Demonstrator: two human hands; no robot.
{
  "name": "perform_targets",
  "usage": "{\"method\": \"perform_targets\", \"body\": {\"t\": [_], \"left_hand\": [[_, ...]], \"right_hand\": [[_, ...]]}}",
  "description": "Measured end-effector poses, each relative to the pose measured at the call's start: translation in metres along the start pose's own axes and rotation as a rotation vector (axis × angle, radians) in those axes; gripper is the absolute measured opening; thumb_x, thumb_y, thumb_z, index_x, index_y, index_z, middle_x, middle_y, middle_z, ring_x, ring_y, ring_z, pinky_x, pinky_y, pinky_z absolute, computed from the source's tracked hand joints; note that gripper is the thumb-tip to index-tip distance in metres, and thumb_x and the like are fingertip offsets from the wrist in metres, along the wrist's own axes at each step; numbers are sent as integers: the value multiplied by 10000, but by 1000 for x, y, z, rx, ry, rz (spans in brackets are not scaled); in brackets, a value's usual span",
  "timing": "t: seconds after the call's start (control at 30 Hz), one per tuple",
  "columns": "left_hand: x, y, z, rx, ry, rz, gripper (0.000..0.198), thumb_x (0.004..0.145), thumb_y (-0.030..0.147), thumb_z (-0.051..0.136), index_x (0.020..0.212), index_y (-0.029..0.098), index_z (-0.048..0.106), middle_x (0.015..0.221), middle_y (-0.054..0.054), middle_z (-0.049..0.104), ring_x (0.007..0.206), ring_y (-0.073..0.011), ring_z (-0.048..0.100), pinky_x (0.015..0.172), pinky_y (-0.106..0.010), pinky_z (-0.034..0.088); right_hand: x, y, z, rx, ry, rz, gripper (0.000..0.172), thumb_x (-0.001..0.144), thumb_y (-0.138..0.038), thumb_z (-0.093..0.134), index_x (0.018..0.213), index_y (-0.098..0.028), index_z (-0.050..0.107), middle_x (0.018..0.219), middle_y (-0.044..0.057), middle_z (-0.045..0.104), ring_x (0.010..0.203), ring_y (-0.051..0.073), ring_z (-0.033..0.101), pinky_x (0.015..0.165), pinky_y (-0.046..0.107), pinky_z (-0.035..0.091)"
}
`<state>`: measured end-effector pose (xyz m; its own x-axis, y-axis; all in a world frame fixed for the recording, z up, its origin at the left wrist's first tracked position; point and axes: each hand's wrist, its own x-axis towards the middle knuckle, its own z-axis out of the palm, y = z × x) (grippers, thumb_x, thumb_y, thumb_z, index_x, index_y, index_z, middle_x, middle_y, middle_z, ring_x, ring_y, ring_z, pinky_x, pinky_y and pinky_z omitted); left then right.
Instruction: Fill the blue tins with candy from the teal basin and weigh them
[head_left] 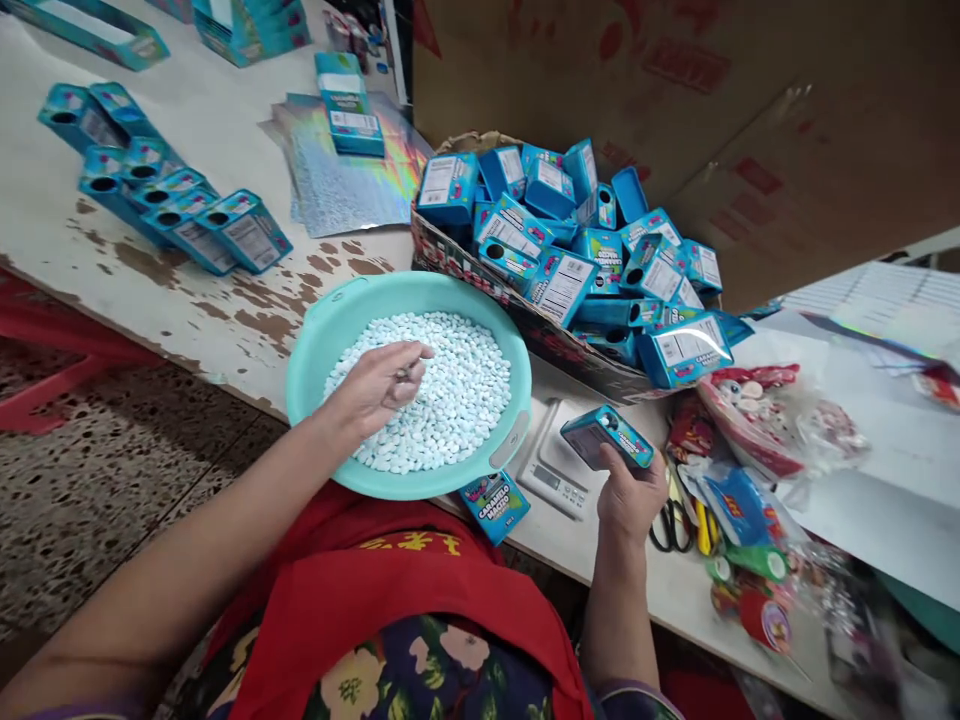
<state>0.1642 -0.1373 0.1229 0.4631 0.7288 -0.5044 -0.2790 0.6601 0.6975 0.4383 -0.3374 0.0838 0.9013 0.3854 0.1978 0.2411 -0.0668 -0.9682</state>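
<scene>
Far left on the bench (pixel 225 330), a row of open boxes (pixel 172 205) lies on its side, overlapping like fallen dominoes, holes facing out. Just past them sits a stack of holographic sheets (pixel 337 185) with one more box on top.

Now the action: the teal bowl (pixel 330 330) hangs partly over the near edge of the bench, filled with white candies (pixel 465 390). The left hand (pixel 379 385) is right in there, palm down on the left side of the pile, its grip pressed together with the fingertips bunched against the candies. Whether any are caught between them, I can't tell.

Behind the bowl and touching its far rim is a basket (pixel 450 262), heaped with blue boxes tumbled every which way. In front of it, just beside the bowl's right edge, a small white scale (pixel 555 470) rests on the bench, and a loose box (pixel 495 505) lies at the bowl's near side, tipping over the bench edge.

Over to the right hand (pixel 630 495): its grip is wrapped around a small blue box (pixel 607 437), held lying on its side, just above the scale's right corner, thumb and fingers clamped on its near end. Right of that hand lie scissors (pixel 675 520) with dark handles, then a jumble of clear bags (pixel 765 420) holding colourful toys.
</scene>
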Motion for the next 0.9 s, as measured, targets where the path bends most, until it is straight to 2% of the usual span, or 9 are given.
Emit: {"method": "perform_targets", "body": {"t": [0.17, 0.27, 0.33, 0.4, 0.47, 0.53, 0.63, 0.77, 0.9], "left_hand": [[-7, -2, -5, 134, 2, -6, 109, 861, 197, 606, 864, 96, 644, 560, 13, 465, 398, -33, 356, 326, -102, 236], [-9, 2, 1, -78, 20, -114, 164, 920, 121, 474, 850, 107, 621, 584, 10, 464, 393, -30, 354, 300, -98, 224], [-10, 6, 5, -255, 98, -95, 241, 949, 82, 384, 851, 115, 602, 628, -12, 506, 445, -33, 428, 327, -77, 297], [-12, 7, 7, -327, 191, -63, 275, 968, 75, 339, 882, 124, 595, 697, -47, 572, 552, -51, 530, 391, -65, 389], [-15, 7, 8, -271, 197, -127, 292, 973, 74, 320, 904, 135, 598, 712, -54, 592, 558, -60, 536, 383, -72, 397], [-19, 6, 6, -160, 125, -197, 329, 975, 74, 291, 898, 142, 604, 645, -29, 557, 462, -50, 455, 312, -83, 330], [-23, 8, 2, -45, 28, -154, 383, 1001, 122, 247, 872, 166, 605, 561, 9, 495, 390, -39, 356, 279, -93, 287], [-26, 15, -1, 12, 5, -129, 392, 1029, 182, 248, 874, 190, 608, 547, 22, 495, 407, -42, 356, 319, -102, 321], [-26, 17, 1, 16, 18, -109, 424, 1026, 178, 235, 824, 168, 607, 532, 3, 469, 414, -48, 361, 327, -110, 289]], "right_hand": [[-3, 34, -18, -12, 94, 53, 500, 542, -346, 851, 946, -156, 625, 841, -14, 648, 775, 160, 619, 817, 353, 525], [-4, 34, -25, -18, -18, 15, 600, 554, -351, 851, 1073, -174, 608, 1050, 42, 654, 987, 210, 626, 932, 388, 484], [-3, 29, -32, 33, -82, -23, 674, 601, -444, 817, 1177, -201, 566, 1244, 84, 597, 1154, 241, 574, 999, 417, 438], [0, 24, -41, 105, -54, -10, 662, 693, -589, 702, 1221, -229, 531, 1345, 103, 535, 1207, 247, 550, 998, 443, 429], [3, 21, -49, 158, 41, 64, 607, 770, -673, 573, 1189, -235, 541, 1334, 110, 540, 1148, 237, 590, 950, 446, 451], [4, 22, -55, 181, 141, 150, 579, 788, -696, 540, 1112, -218, 572, 1244, 109, 590, 1044, 217, 634, 896, 425, 476], [2, 25, -60, 186, 229, 228, 575, 773, -711, 564, 1009, -188, 601, 1086, 91, 642, 916, 187, 655, 836, 387, 496], [-3, 30, -64, 201, 223, 277, 590, 755, -722, 585, 968, -173, 621, 990, 71, 657, 878, 174, 653, 790, 347, 499], [-5, 36, -67, 213, 170, 242, 599, 734, -718, 605, 986, -175, 618, 997, 73, 660, 895, 177, 646, 790, 342, 490]]}}
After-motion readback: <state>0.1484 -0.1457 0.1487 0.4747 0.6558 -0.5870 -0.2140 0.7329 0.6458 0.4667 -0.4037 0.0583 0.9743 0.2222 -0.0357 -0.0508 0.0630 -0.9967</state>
